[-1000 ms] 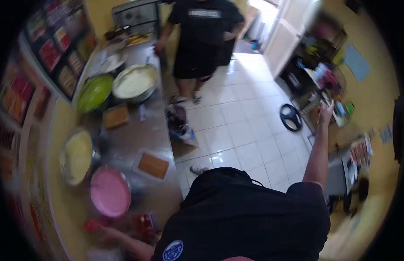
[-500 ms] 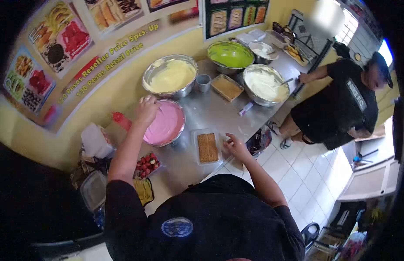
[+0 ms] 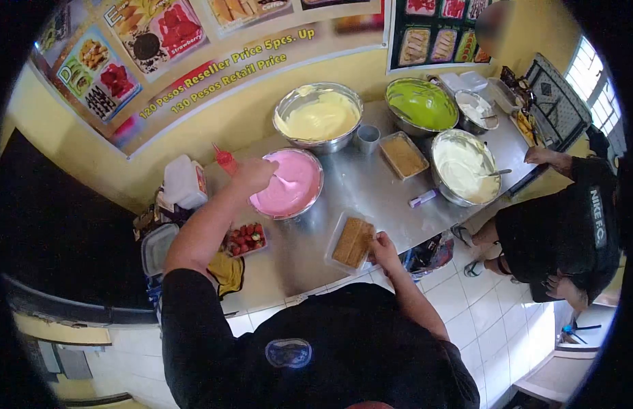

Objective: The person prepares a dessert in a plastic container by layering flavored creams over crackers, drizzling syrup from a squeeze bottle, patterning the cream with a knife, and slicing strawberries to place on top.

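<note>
My left hand [image 3: 254,176] is closed on a spoon [image 3: 285,182] whose end rests in pink cream [image 3: 297,194]. That cream fills a metal bowl [image 3: 322,178] at the table's left. My right hand [image 3: 385,251] pinches the right edge of a clear plastic container [image 3: 333,256] at the near table edge. Brown graham crackers [image 3: 352,243] lie flat inside the container. Beside the pink bowl, a box of strawberries [image 3: 246,239] sits close to my left forearm.
Bowls of yellow cream [image 3: 320,117], green cream [image 3: 422,105] and white cream [image 3: 462,158] stand along the metal table [image 3: 385,215]. Between them are a grey cup [image 3: 367,139] and a filled tray [image 3: 404,157]. A co-worker [image 3: 562,225] stands at the right end.
My right hand has come onto the container's edge, and the container now sits tilted in view. My left hand has shifted at the pink bowl, showing the spoon. The view has turned.
</note>
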The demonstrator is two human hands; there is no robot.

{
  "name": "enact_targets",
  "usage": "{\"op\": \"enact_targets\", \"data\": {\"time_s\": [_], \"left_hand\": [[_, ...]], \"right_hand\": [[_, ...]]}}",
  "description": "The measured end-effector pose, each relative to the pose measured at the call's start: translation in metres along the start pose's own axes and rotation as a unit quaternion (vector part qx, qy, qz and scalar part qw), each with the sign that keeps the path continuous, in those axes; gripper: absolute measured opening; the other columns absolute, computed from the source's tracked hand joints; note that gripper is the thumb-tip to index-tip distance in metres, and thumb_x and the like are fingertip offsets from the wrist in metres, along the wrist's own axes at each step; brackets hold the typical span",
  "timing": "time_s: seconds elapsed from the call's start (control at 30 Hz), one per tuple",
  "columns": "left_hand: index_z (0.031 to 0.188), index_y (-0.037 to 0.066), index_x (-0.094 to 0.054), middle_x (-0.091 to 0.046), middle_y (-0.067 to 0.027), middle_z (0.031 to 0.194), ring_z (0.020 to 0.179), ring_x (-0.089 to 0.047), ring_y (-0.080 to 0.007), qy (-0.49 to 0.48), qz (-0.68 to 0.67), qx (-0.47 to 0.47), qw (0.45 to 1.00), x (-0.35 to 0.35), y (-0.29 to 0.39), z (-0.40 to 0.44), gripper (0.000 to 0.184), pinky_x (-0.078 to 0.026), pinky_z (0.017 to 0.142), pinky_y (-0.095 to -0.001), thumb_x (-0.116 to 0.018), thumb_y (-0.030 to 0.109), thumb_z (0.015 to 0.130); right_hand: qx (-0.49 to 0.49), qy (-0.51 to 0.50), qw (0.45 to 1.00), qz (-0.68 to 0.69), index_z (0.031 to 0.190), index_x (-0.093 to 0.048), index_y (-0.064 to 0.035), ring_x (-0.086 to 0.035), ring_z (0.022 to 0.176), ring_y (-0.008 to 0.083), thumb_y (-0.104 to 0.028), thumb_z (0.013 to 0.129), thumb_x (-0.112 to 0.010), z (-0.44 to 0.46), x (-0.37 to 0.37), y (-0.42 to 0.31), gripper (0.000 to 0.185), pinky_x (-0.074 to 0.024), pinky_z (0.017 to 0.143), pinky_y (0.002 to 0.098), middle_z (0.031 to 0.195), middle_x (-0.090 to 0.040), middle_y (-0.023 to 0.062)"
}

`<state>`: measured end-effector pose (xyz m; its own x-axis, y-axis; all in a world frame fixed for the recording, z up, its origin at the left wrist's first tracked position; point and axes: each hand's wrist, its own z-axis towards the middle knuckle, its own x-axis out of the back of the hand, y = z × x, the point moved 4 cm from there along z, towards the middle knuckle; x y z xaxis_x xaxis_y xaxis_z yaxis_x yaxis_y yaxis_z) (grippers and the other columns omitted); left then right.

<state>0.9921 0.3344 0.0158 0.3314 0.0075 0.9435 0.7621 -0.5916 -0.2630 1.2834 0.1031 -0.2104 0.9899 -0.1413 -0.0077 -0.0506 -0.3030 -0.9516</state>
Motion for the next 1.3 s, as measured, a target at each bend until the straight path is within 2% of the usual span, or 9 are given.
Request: {"op": "enact_targets", "data": {"time_s": [0.13,0.23,0.43,0.5,0.67,0.87,1.03,1.23,1.3], "left_hand": [[0.097,0.008,-0.067,-0.064,-0.0182,0.096,0.087,-0.065,-0.034,0.018,-0.126,0.066,0.99,-0.026,-0.014,-0.035,0.02,-0.052,0.076,-0.0453,-0.054,0.015,0.084],[0.096,0.008,-0.067,-0.064,-0.0199,0.094,0.086,-0.065,-0.0344,0.144,-0.199,-0.026,0.969,-0.036,-0.001,-0.056,0.02,-0.051,0.074,-0.0477,-0.052,0.014,0.084],[0.101,0.007,-0.069,-0.065,-0.0173,0.097,0.088,-0.065,-0.0343,0.073,-0.053,0.103,0.991,-0.031,0.013,-0.071,0.024,-0.051,0.079,-0.0445,-0.051,0.015,0.086],[0.097,0.008,-0.07,-0.067,-0.016,0.091,0.086,-0.065,-0.0345,0.135,-0.234,0.209,0.94,-0.037,0.023,-0.081,0.025,-0.051,0.079,-0.0453,-0.05,0.016,0.084],[0.095,0.011,-0.07,-0.067,-0.0141,0.092,0.083,-0.065,-0.0347,0.152,-0.146,0.13,0.969,-0.042,0.073,-0.096,0.025,-0.051,0.076,-0.0461,-0.048,0.016,0.085],[0.099,0.01,-0.071,-0.068,-0.0142,0.097,0.085,-0.065,-0.0359,0.21,-0.18,0.13,0.952,-0.033,0.095,-0.124,0.022,-0.052,0.073,-0.0404,-0.053,0.015,0.087],[0.109,0.005,-0.069,-0.07,-0.0078,0.086,0.078,-0.065,-0.0155,0.174,-0.564,0.227,0.775,-0.09,0.069,-0.118,0.025,-0.049,0.07,-0.0276,-0.064,0.02,0.089],[0.11,0.002,-0.068,-0.069,-0.0047,0.09,0.081,-0.061,-0.0103,0.213,-0.663,0.201,0.689,-0.043,0.09,-0.13,0.024,-0.048,0.073,-0.0254,-0.063,0.015,0.091],[0.109,0.003,-0.068,-0.07,-0.0049,0.091,0.08,-0.063,-0.0119,0.255,-0.639,0.168,0.706,-0.033,0.102,-0.132,0.024,-0.049,0.073,-0.0259,-0.064,0.015,0.089]], "right_hand": [[-0.102,-0.018,0.979,0.176,0.103,-0.044,-0.0087,-0.06,0.078,0.0159,-0.021,0.095,-0.052,-0.019,-0.001,-0.029,0.017,-0.0568,0.058,0.0367,0.091,-0.055,0.0035],[-0.071,-0.047,0.955,0.284,0.105,-0.042,-0.0117,-0.061,0.078,0.0184,-0.021,0.097,-0.052,-0.021,-0.01,-0.049,0.015,-0.0567,0.062,0.0392,0.093,-0.056,0.0046],[-0.057,-0.055,0.964,0.253,0.126,-0.028,-0.0136,-0.064,0.082,0.0216,-0.015,0.096,-0.051,-0.022,-0.025,-0.048,0.038,-0.0583,0.069,0.0385,0.108,-0.054,0.0124],[-0.057,-0.054,0.965,0.252,0.132,-0.025,-0.0154,-0.064,0.082,0.0213,-0.014,0.096,-0.051,-0.028,-0.029,-0.052,0.045,-0.0581,0.07,0.0377,0.109,-0.054,0.0128],[-0.016,-0.134,0.966,0.221,0.148,-0.007,-0.0234,-0.065,0.087,0.0221,-0.013,0.095,-0.053,-0.032,-0.032,-0.059,0.071,-0.0576,0.072,0.0371,0.118,-0.053,0.0136],[-0.045,-0.125,0.964,0.231,0.148,-0.014,-0.0241,-0.064,0.085,0.0203,-0.005,0.093,-0.053,-0.038,-0.035,-0.071,0.069,-0.0576,0.072,0.0343,0.112,-0.054,0.0122],[-0.023,-0.158,0.952,0.26,0.148,-0.014,-0.0238,-0.063,0.091,0.0222,-0.004,0.093,-0.054,-0.03,-0.048,-0.086,0.071,-0.0566,0.076,0.0367,0.118,-0.051,0.0136],[0.0,-0.178,0.937,0.3,0.148,-0.011,-0.0243,-0.061,0.101,0.024,-0.004,0.092,-0.055,-0.027,-0.061,-0.112,0.074,-0.0525,0.087,0.0403,0.124,-0.049,0.0133],[0.007,-0.173,0.936,0.305,0.148,-0.011,-0.0245,-0.06,0.104,0.0241,-0.004,0.092,-0.056,-0.026,-0.065,-0.113,0.075,-0.0515,0.09,0.0406,0.125,-0.049,0.013]]}}
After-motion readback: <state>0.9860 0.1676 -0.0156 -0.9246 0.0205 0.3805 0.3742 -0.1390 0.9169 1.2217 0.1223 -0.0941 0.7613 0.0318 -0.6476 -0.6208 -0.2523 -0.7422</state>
